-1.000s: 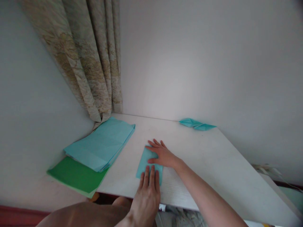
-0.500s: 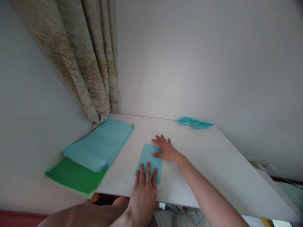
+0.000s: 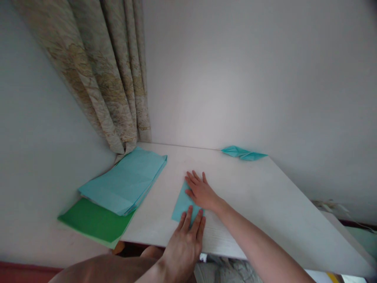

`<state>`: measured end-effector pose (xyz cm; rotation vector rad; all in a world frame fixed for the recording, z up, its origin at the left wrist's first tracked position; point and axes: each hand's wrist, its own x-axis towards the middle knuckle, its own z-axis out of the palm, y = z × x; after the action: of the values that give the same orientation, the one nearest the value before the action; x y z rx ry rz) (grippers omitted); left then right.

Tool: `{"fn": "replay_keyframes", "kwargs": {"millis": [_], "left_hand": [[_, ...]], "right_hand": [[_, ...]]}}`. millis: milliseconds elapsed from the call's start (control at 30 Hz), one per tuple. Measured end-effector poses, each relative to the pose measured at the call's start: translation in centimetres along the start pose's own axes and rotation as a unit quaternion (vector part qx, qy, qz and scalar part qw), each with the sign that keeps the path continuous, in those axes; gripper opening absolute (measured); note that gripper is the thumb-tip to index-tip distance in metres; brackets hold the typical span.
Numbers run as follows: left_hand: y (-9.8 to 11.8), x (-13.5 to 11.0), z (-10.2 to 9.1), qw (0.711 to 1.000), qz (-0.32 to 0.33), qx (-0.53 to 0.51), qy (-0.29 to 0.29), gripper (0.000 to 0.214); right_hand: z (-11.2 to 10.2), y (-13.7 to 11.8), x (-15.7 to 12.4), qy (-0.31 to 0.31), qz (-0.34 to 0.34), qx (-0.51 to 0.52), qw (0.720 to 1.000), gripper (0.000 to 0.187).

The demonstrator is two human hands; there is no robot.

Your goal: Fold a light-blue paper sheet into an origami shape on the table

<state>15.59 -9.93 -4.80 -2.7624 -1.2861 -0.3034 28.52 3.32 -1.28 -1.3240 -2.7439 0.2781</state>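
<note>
A small light-blue piece of paper point(image 3: 180, 207) lies flat on the white table point(image 3: 244, 196) in front of me, partly covered by both hands. My left hand point(image 3: 186, 239) rests on its near edge, palm down, fingers stretched out. Across its far right part lies my right hand point(image 3: 200, 191), fingers spread, the fingertips reaching past the top edge. Neither hand grips anything. The paper's right side is mostly hidden under the right hand.
At the left, a stack of large light-blue sheets point(image 3: 126, 181) overlaps green paper point(image 3: 94, 222) that juts over the table's edge. Folded teal paper shapes point(image 3: 244, 153) lie by the back wall. A patterned curtain point(image 3: 118, 78) hangs in the left corner.
My left hand has slid slightly right along the near edge of the paper. The right hand has shifted left, further over it. The paper has moved a little to the right.
</note>
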Motion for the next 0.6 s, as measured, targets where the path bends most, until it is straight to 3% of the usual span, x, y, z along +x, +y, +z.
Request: {"fn": "replay_keyframes", "kwargs": {"millis": [67, 133, 300, 367, 500, 600], "left_hand": [[0.1, 0.0, 0.2, 1.0, -0.003, 0.0, -0.007, 0.053], [0.1, 0.0, 0.2, 1.0, 0.003, -0.002, -0.018, 0.053], [0.3, -0.2, 0.1, 1.0, -0.011, 0.004, -0.026, 0.05], [0.5, -0.1, 0.2, 0.997, -0.068, 0.012, -0.027, 0.055], [0.2, 0.3, 0.1, 0.98, -0.186, 0.039, -0.061, 0.089], [0.0, 0.6, -0.6, 0.973, -0.208, 0.062, -0.075, 0.08]], "right_hand": [[0.3, -0.9, 0.2, -0.02, -0.081, 0.011, 0.996, 0.053], [0.4, -1.2, 0.6, -0.025, -0.108, 0.014, 0.994, 0.055], [0.7, -0.1, 1.4, 0.02, 0.034, -0.01, 0.999, 0.058], [0.9, -0.1, 1.2, 0.028, 0.044, -0.016, 0.999, 0.061], [1.2, -0.4, 0.5, 0.024, -0.004, -0.025, 0.999, 0.064], [1.2, 0.2, 0.9, 0.028, 0.088, -0.035, 0.995, 0.064]]}}
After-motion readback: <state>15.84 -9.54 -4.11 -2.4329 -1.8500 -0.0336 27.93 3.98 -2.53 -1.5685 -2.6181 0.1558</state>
